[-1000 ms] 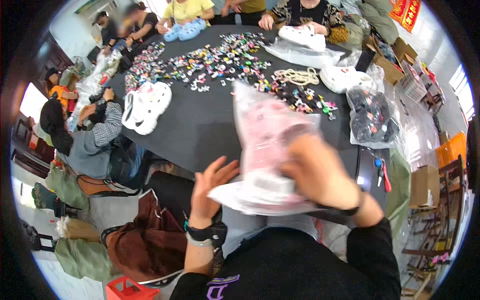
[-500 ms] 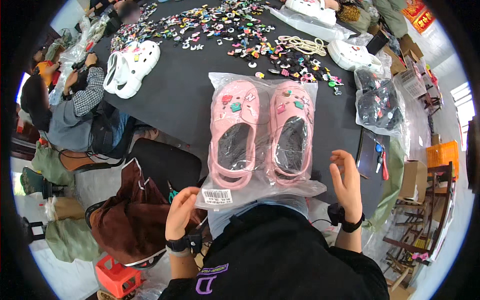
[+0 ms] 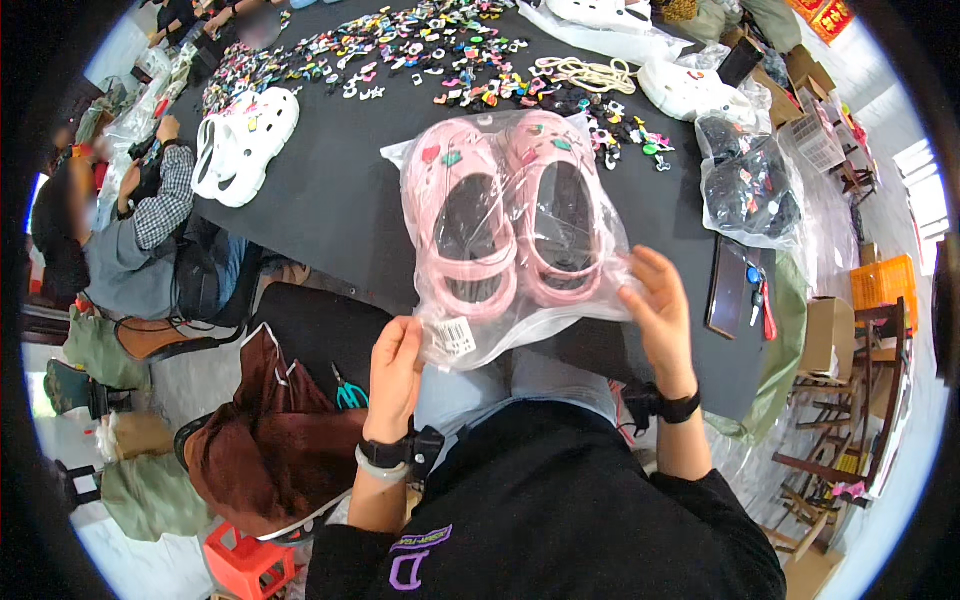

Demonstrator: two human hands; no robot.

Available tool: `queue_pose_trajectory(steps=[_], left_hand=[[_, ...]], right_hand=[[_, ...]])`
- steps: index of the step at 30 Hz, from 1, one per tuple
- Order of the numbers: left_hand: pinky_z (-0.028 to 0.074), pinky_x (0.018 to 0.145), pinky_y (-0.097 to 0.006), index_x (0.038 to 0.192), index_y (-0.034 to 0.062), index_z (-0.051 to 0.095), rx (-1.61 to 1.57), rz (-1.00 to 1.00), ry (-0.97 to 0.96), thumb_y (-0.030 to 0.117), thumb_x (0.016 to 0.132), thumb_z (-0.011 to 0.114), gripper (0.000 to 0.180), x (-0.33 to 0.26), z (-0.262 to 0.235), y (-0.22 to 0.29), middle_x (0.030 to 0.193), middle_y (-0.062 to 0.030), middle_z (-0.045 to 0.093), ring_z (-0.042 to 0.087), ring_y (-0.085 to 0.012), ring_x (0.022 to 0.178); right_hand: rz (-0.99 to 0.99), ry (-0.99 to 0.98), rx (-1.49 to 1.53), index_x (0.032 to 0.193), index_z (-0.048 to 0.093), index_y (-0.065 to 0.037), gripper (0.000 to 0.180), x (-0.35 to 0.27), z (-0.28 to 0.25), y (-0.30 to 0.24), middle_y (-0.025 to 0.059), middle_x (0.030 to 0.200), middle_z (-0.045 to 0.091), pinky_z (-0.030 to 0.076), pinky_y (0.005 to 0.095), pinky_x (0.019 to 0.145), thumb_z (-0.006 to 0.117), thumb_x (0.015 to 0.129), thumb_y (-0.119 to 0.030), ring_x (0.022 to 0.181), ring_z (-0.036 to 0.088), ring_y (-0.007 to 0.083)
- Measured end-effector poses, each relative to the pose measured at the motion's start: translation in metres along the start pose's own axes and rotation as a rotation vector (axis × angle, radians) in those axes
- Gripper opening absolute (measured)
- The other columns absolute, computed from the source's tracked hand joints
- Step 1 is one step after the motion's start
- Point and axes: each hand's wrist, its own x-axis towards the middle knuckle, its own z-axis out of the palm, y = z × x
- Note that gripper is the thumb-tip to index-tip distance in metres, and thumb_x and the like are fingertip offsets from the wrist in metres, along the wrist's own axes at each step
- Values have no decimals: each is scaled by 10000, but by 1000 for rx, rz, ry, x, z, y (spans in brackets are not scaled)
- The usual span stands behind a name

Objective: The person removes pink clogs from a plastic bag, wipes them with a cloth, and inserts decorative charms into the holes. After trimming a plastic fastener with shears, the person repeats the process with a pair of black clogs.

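A clear plastic bag [image 3: 540, 322] holds a pair of pink clogs [image 3: 440, 215] with small charms on their toes. Its near end, with a white barcode label at the left corner, is toward me, and its far part is over the dark table. My left hand [image 3: 396, 365] pinches the bag beside the label, thumb and fingers closed. At the bag's right edge, my right hand [image 3: 660, 305] grips the plastic between thumb and bent fingers. The clogs lie side by side, toes pointing away from me.
White clogs [image 3: 245, 145] stand at the table's left. Loose charms [image 3: 450, 60] spread across the back, near a coil of cord [image 3: 585, 74]. Bagged black clogs [image 3: 750, 190], a phone [image 3: 727, 290] and keys [image 3: 757, 300] lie right. Teal-handled scissors [image 3: 349, 393] lie beside my left wrist.
Both hands have moved onto the bag's edges and hold it. The bag has shifted away from me, with its near end raised and the clogs tilted closer together.
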Motion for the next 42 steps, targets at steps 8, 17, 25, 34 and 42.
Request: queue_pose_trajectory(steps=[8,17,25,34,42], left_hand=[[471,548,-239,977,-59,584,340,68,128,162,978,515,232,-35,-8,5,698,-97,646,584,-122,564],[419,491,-233,1066,-24,520,7,-102,-106,198,992,483,237,-54,-26,10,657,-85,579,529,-134,516],[400,441,-216,810,-12,616,409,-197,-91,158,944,566,222,-60,3,44,651,-57,609,530,-92,481],[325,380,-211,746,-29,610,68,-103,-31,77,892,567,185,-59,-18,35,562,-59,554,435,-110,394],[389,540,-263,674,16,554,-54,4,-55,89,892,545,231,-40,-28,36,472,-16,453,378,-103,383]], right_hand=[[6,53,-116,1264,492,10,431,-25,-42,5,150,1325,514,461,303,922,612,850,35,1126,559,204],[210,-1061,72,1027,621,-14,309,-44,36,-39,69,765,643,474,268,582,577,930,-305,626,592,142],[507,-1041,457,894,622,-67,315,-52,140,20,-12,653,540,343,211,461,566,946,-372,515,433,56],[543,-696,441,790,626,-44,230,-55,99,0,-20,633,545,324,226,425,651,906,-241,474,423,52],[590,-214,512,830,626,-77,119,-70,-9,-8,-24,664,574,308,185,424,667,884,-175,498,452,33]])
